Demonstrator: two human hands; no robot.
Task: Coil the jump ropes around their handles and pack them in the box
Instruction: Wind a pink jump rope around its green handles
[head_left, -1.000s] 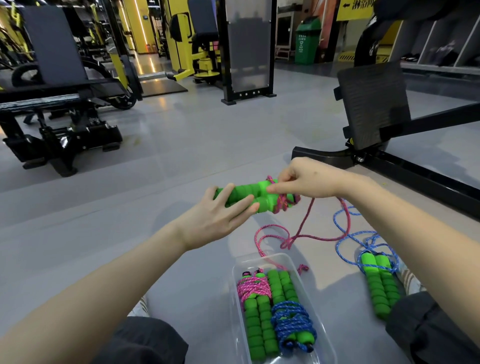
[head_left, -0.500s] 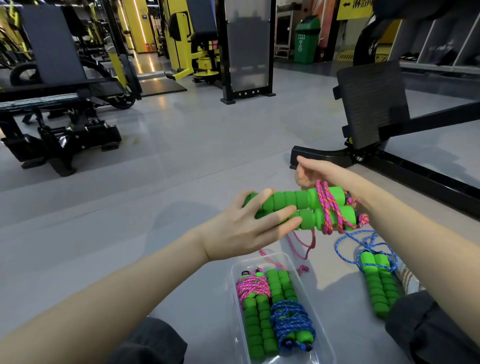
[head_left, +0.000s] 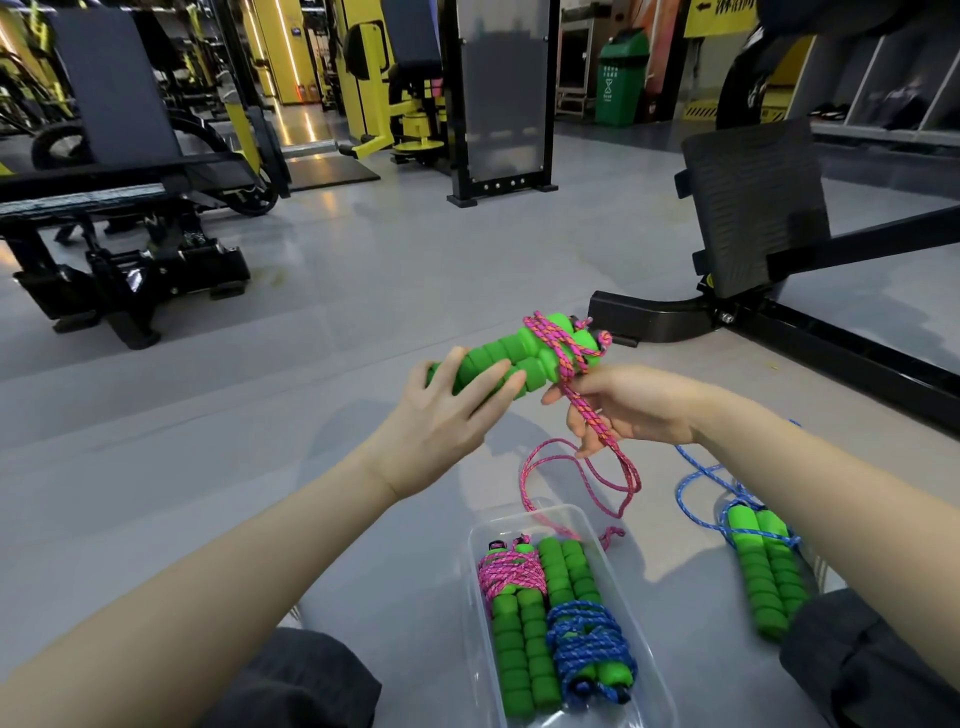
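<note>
The left hand (head_left: 447, 415) grips the pair of green ribbed foam handles (head_left: 511, 358) in the air above the grey floor (head_left: 311, 415), its fingers (head_left: 488, 379) laid over them and the thumb hidden behind. The right hand (head_left: 636, 405) pinches the pink braided cord (head_left: 592, 421) just below the few turns already round the handles' far end. To wrap well, I judge, hold the handles tight together, pull the cord taut, and lay each turn snug beside the last, feeding slack from the loose loop that trails to the floor by the clear plastic box (head_left: 471, 566). How the cord joins the handle caps is hard to make out, and the frame cuts off the box's near edge.
</note>
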